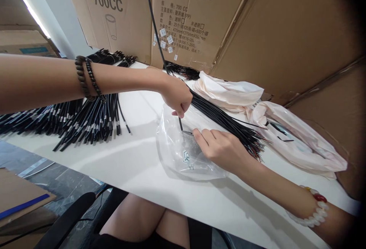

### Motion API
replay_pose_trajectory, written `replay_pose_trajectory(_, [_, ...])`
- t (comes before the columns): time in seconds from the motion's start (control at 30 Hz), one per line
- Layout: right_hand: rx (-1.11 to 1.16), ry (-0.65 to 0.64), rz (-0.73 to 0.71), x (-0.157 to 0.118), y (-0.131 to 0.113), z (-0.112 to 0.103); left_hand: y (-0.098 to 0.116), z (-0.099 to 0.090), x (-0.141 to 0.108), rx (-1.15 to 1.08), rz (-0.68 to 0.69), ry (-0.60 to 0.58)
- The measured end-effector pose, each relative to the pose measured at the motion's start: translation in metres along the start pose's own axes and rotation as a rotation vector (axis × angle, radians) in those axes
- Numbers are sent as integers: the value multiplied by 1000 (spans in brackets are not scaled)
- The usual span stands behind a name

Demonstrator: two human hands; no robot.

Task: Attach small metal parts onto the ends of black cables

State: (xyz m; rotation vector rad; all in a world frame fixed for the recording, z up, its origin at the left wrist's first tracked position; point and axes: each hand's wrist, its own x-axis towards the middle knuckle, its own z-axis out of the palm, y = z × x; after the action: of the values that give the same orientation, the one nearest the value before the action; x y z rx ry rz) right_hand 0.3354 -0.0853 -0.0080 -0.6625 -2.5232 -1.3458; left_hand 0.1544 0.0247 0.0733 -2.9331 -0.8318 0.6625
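My left hand (pixel 178 94) is closed around a single black cable (pixel 156 24). The cable rises behind the hand toward the top of the view, and its short lower end points down below the fist. My right hand (pixel 219 146) is closed in a pinch just right of that end. A thin, dark, metallic-looking piece (pixel 187 132) sticks out from its fingertips and meets the cable end; its kind is not clear. Both hands are over a clear plastic bag (pixel 171 157) lying on the white table (pixel 120 165). Behind the right hand lies a bundle of black cables (pixel 223 117).
Many black cables with white labels (pixel 91 123) lie at the left. Two white plastic bags (pixel 228 89), the nearer rolled open with small black pieces inside, lie at the right. Large cardboard boxes (pixel 183 20) wall the back. A chair armrest (pixel 68 218) is below the table edge.
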Motion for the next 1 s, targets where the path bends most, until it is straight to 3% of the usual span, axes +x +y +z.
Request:
replay_pose_trajectory(0.4, [-81,-110,-20,-3,-1,7,8,1,5,48,-48,83])
replay_pose_trajectory(0.87, [-56,-222,-105,5,6,5,3,-1,11,110,-62,-45])
replay_pose_trajectory(1.0, [-40,-237,-119,6,5,5,4,0,7,58,-38,34])
